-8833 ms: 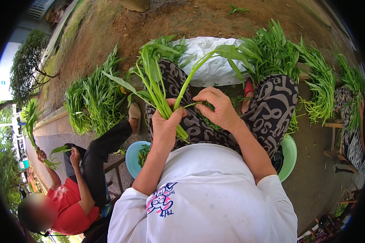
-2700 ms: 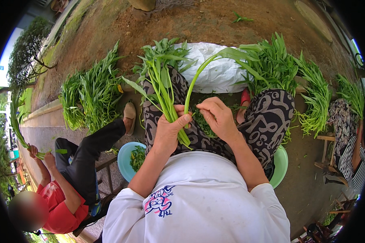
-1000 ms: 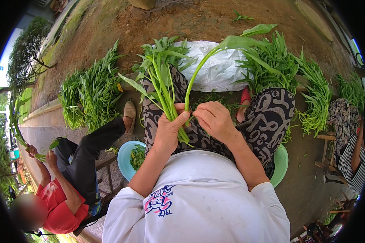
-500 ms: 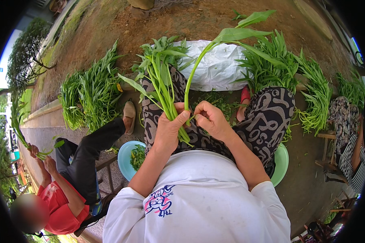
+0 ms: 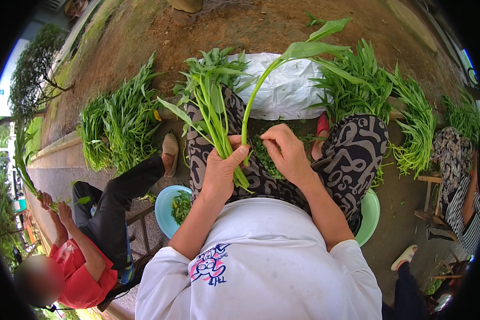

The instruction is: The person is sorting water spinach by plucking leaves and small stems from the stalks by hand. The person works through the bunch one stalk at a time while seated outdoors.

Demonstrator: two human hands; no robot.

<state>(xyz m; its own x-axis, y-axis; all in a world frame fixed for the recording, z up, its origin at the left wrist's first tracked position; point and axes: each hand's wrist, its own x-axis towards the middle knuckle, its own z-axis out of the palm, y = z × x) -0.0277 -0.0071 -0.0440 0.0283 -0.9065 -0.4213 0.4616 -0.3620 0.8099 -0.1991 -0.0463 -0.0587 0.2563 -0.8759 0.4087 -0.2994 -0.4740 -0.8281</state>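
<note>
My left hand (image 5: 221,169) is closed around the stems of a bunch of water spinach (image 5: 212,114) in front of my lap. A single long stalk (image 5: 254,88) of it, pinched by the thumb, rises apart from the bunch and bends to the right, with broad leaves at its tip. My right hand (image 5: 290,156) is just right of that stalk, apart from it. Its thumb and fingers are curled together, and anything between them is too small to make out. Below the right hand, loose leaves (image 5: 269,160) lie on the ground between my legs.
A white sack (image 5: 285,88) lies ahead, with heaps of greens (image 5: 128,117) left and more greens (image 5: 362,80) right. A blue basin (image 5: 165,218) with leaves stands left, a green basin (image 5: 372,216) right. At left a person in red (image 5: 88,272) handles greens; another person sits far right.
My right hand has drawn away from the stalk, slightly up and right. The long stalk has swayed a little left at its tip. A foot and dark trouser leg have appeared at lower right.
</note>
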